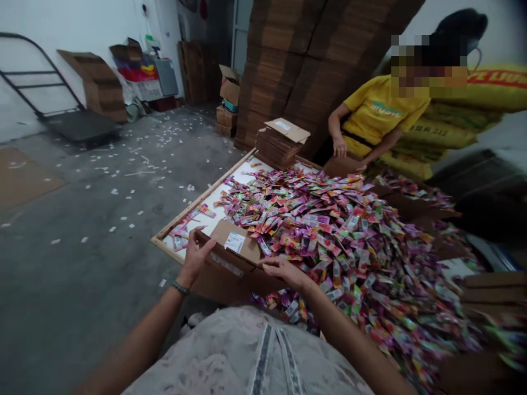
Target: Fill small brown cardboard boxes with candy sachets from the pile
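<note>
A brown cardboard box [230, 258] with a white label rests at the near edge of a big framed table [197, 204]. My left hand [193, 258] grips the box's left end, with the fingers curled over its corner. My right hand [284, 271] lies along the box's right edge, fingers closed on the flap. Right beside it spreads a huge heap of small colourful packets [349, 230] that covers most of the table.
A person in a yellow shirt [379, 112] leans over the table's far side, hands on a box. A stack of flat cartons [280, 142] sits at the far corner. Tall cardboard piles [304, 60] stand behind. The grey floor [82, 219] on the left is littered with white scraps.
</note>
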Tool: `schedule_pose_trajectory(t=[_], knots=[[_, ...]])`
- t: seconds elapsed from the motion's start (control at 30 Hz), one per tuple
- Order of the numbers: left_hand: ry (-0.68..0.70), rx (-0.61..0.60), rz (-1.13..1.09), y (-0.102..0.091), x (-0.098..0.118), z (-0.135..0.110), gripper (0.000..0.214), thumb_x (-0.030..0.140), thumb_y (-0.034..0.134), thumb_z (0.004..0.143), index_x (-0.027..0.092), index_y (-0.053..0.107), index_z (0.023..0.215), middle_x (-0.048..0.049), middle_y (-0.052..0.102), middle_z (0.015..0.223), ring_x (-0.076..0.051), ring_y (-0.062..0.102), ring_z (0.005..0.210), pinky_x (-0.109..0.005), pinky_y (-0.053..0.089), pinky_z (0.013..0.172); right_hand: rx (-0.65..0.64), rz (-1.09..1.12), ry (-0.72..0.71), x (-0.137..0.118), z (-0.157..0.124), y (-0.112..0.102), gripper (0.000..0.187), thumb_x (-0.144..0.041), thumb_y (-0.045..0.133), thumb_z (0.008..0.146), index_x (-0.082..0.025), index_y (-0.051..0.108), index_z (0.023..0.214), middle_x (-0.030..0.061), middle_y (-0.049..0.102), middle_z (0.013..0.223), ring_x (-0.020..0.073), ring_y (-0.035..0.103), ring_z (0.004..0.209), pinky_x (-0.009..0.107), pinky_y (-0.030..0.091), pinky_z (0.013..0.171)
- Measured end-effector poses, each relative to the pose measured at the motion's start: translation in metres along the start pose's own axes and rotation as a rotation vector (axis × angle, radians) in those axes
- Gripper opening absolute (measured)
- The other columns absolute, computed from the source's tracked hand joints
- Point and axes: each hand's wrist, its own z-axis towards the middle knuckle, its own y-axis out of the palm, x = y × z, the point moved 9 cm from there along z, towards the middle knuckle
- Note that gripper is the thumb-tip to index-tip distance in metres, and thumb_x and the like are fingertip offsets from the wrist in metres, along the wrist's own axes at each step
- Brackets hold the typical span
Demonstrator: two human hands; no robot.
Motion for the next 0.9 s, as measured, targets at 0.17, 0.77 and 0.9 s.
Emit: schedule_pose_trajectory(t=[0.17,0.77,0.9], knots=[[-0.053,-0.03,-0.095,0.005,0.002,0.002,0.049,0.039,0.074,0.068,0.022,0.048,0.105,-0.0004,0.052,0.096,-0.017,0.052,0.089,-0.029,0.042,0.083,0.09,-0.114,0.038,0.002,0.004,-0.011,0.047,-0.056,0.06,0.079,-0.013,0.075,0.091,0.001,0.066,0.077,0.0135,0.054,0.07,0.022,0.037,0.065],[-0.299,-0.359,-0.265,0.007,-0.016,-0.007,0.045,0.049,0.073,0.074,0.019,0.056,0.102,-0.004,0.062,0.093,-0.022,0.059,0.092,-0.037,0.045,0.087,0.115,-0.99,-0.375,-0.086,0.062,0.023,0.041,-0.04,0.047,0.098,-0.015,0.071,0.076,0.0021,0.065,0.069,0.0095,0.05,0.063,0.022,0.027,0.06],[-0.387,-0.468,-0.389,0.032,-0.02,0.004,0.062,0.039,0.075,0.071,0.026,0.05,0.126,-0.0067,0.053,0.135,-0.024,0.045,0.128,-0.035,0.036,0.102,0.1,-0.802,-0.35,-0.075,0.062,0.009,0.044,-0.047,0.05,0.095,-0.014,0.074,0.077,-0.0019,0.055,0.06,0.0078,0.044,0.057,0.021,0.026,0.057]])
